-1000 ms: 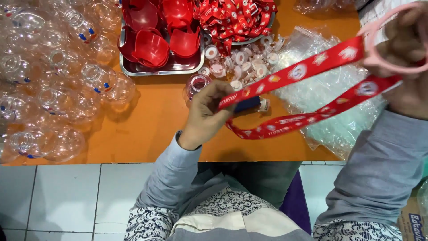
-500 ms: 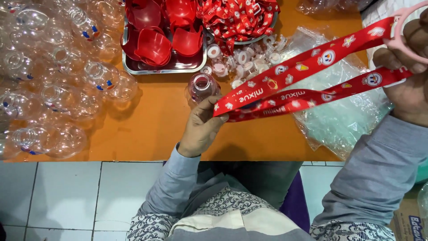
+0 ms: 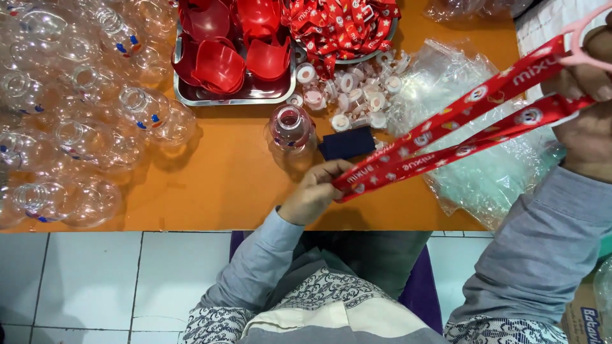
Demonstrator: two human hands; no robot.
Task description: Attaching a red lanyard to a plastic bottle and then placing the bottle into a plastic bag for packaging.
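— What is your left hand [image 3: 313,194] doing?
— It's pinching one end of the red strap [image 3: 446,137] above the orange desk [image 3: 229,178].
— And your right hand [image 3: 583,95]?
— It's gripping the strap's far end, pulling it taut beside the clear bottle [image 3: 290,130].

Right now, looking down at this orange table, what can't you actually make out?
- Right hand: cut off by the head view's right edge.
- Pink plastic ring it holds: partly out of frame.
- Red printed strap: its end is hidden in the left hand.
- Small white caps: too small for detail.
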